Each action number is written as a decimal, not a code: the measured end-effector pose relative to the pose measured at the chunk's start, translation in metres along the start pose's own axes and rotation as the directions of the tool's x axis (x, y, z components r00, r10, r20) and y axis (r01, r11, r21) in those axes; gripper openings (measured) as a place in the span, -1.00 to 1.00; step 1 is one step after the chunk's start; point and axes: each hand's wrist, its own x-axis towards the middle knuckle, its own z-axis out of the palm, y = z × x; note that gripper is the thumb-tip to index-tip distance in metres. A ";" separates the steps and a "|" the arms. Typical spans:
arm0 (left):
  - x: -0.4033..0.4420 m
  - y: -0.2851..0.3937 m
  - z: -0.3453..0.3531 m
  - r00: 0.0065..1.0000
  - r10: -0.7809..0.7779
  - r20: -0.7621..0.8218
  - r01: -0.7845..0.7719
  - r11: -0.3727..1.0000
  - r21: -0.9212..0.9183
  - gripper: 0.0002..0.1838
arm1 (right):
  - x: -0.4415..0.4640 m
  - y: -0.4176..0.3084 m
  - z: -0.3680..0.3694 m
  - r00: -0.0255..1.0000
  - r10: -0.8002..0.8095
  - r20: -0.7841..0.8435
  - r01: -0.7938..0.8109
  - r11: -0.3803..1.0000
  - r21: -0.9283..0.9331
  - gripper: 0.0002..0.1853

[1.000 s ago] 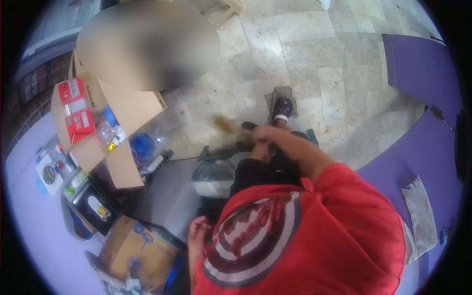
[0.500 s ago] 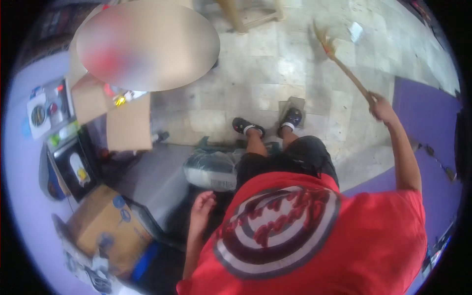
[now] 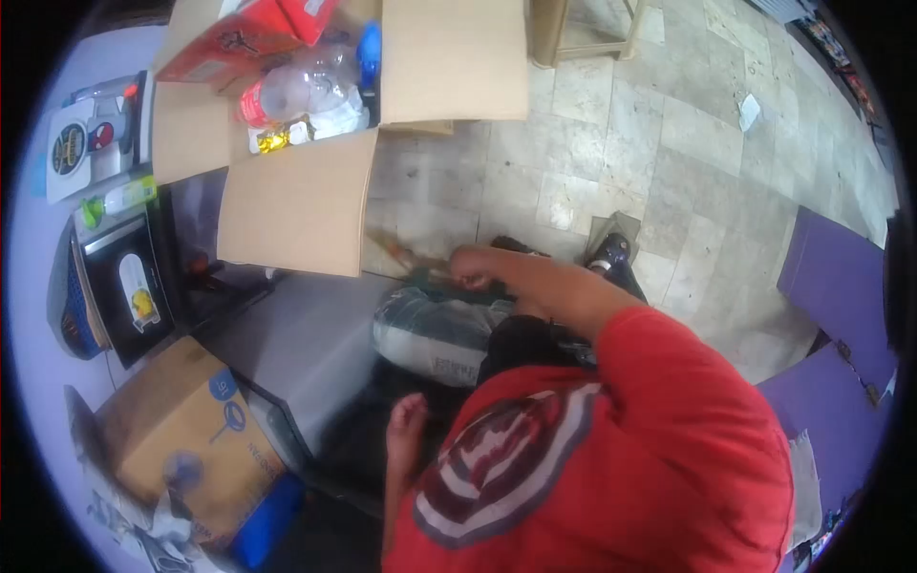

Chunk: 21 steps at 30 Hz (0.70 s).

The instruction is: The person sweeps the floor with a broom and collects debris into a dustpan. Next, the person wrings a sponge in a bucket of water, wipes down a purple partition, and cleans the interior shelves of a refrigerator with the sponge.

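My right hand is closed around the handle of a straw broom, with the arm reaching across in front of my body. The broom's bristles are low by the floor, just past the open flap of the cardboard box, and look blurred. A plastic-wrapped bundle lies just below that hand. My left hand is raised beside my shirt with its fingers curled in, and nothing shows in it.
The open box holds plastic bottles and red packs. A stool stands at the top. A white scrap lies on the tiled floor. Another brown box is at the lower left, purple panels at right.
The broom and my right hand have swung from the far right across to the left, near the box. My left hand stays curled by my side. The view has shifted, showing the box's contents.
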 end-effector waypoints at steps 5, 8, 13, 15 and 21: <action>-0.002 -0.025 -0.023 0.996 -0.073 0.044 0.066 0.986 0.154 -0.72 | -0.115 0.068 -0.035 0.844 -0.410 -0.347 0.180 0.825 -0.536 -0.81; 0.013 -0.021 -0.032 0.996 -0.055 0.072 0.039 0.978 0.203 -0.71 | -0.252 -0.083 -0.066 0.073 0.910 -0.408 -0.391 0.403 0.827 -0.82; 0.055 -0.014 -0.036 0.982 0.173 0.074 -0.188 0.934 0.303 -0.70 | -0.434 -0.153 -0.102 -0.302 0.792 -0.531 -0.531 0.323 0.783 -0.86; 0.070 0.012 -0.027 0.942 0.322 0.093 -0.335 0.892 0.304 -0.71 | -0.461 -0.164 -0.101 -0.283 0.761 -0.583 -0.599 0.334 0.727 -0.88; 0.152 0.136 -0.035 0.677 0.732 -0.078 -0.565 0.584 0.582 -0.46 | -0.384 -0.231 -0.032 -0.445 0.526 -0.725 -0.651 0.366 0.665 -0.93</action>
